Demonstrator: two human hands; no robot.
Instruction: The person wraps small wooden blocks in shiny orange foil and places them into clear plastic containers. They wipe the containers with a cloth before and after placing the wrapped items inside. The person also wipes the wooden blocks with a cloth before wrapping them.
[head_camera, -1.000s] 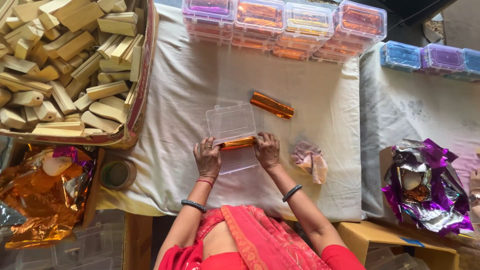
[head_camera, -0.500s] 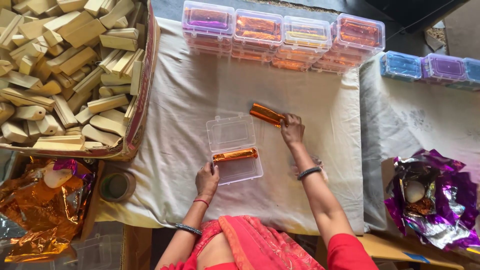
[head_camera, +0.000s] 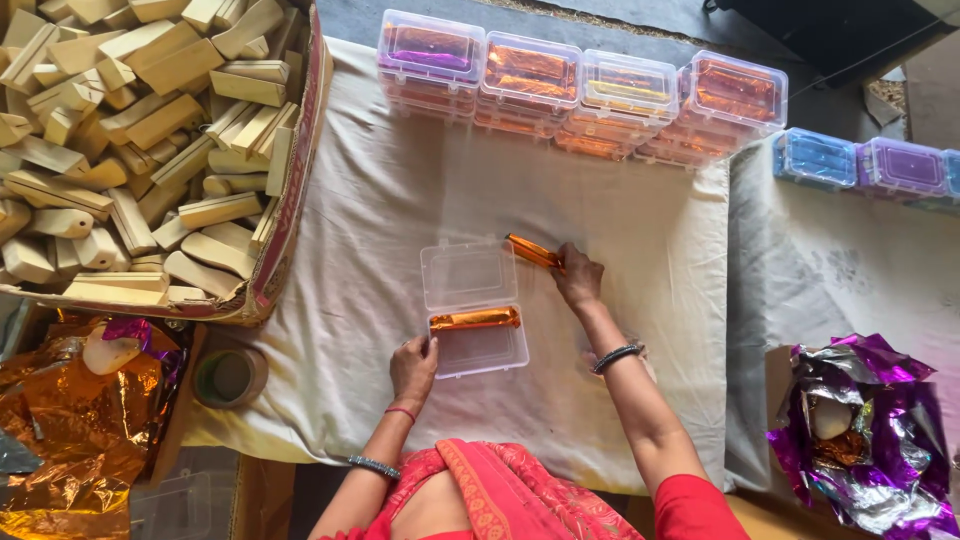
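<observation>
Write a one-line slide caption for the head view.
Right hand lifts an orange foil-wrapped piece beside an open clear box that the left hand steadies.

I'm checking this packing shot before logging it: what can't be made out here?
Head view only:
- What is inside the orange foil piece in the right hand: the foil covers it.
- Contents of the stacked boxes: lids and foil blur them.
- The cardboard box of wooden blocks: cut off by the left and top edges.
- The purple foil: cut off at right.
</observation>
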